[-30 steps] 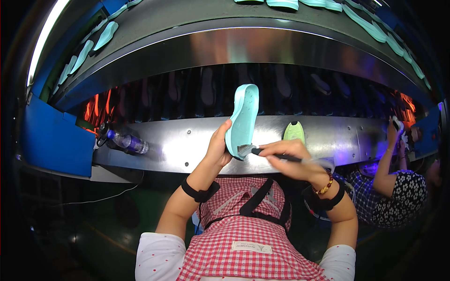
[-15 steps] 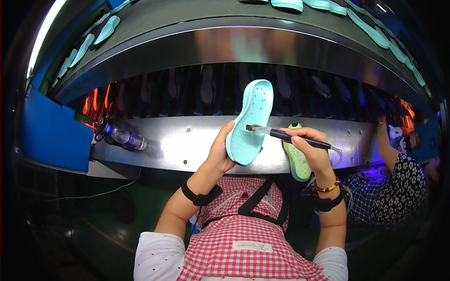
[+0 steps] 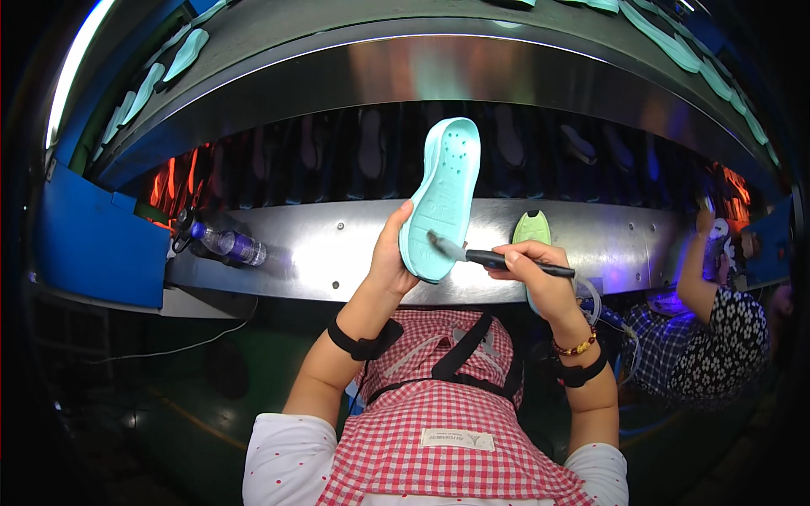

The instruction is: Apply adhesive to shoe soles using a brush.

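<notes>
A light turquoise shoe sole (image 3: 443, 181) is held up over the metal ledge by my left hand (image 3: 392, 257), whose fingers wrap its lower left side. The hollow inner face with small holes at the far end is toward me. My right hand (image 3: 540, 274) grips a brush (image 3: 515, 261) with a dark handle and a thin clear tube trailing from its back end. The bristles rest on the inner face in the lower half of the sole. Behind my right hand a yellow-green sole (image 3: 532, 228) lies on the ledge, partly hidden.
The metal ledge (image 3: 304, 232) runs across in front of me. A water bottle (image 3: 228, 243) lies at its left. Above are a steel-edged belt (image 3: 337, 72) with turquoise soles (image 3: 187, 52) and a dark opening with hanging soles and orange glow. A co-worker's arm (image 3: 697, 261) reaches in at right.
The brush has moved down and left on the sole, toward its near end. Both hands and the sole have shifted slightly left and up.
</notes>
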Motion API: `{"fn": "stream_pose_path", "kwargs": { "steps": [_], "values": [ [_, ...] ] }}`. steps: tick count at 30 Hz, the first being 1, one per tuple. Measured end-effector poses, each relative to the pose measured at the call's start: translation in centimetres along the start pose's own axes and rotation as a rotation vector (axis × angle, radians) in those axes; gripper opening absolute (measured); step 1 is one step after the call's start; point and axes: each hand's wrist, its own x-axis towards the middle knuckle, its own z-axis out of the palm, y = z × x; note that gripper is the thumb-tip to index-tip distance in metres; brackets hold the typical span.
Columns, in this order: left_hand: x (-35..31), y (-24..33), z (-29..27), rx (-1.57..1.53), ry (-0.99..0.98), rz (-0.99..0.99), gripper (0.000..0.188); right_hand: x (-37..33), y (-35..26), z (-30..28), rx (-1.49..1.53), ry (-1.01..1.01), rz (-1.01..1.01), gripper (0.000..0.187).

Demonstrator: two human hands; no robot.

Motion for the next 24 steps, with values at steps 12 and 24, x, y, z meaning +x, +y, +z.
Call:
{"fn": "stream_pose_path", "kwargs": {
  "steps": [12,24],
  "values": [
    [-0.5,-0.2,-2.1,-0.142,-0.031,-0.251,0.049,-0.1,-0.3,-2.7,0.6,0.131,0.045,0.031],
    [-4.1,6.0,0.0,0.367,-0.338,-0.05,0.06,-4.3,-1.6,-8.2,0.77,0.411,-0.283,0.029]
  ]
}}
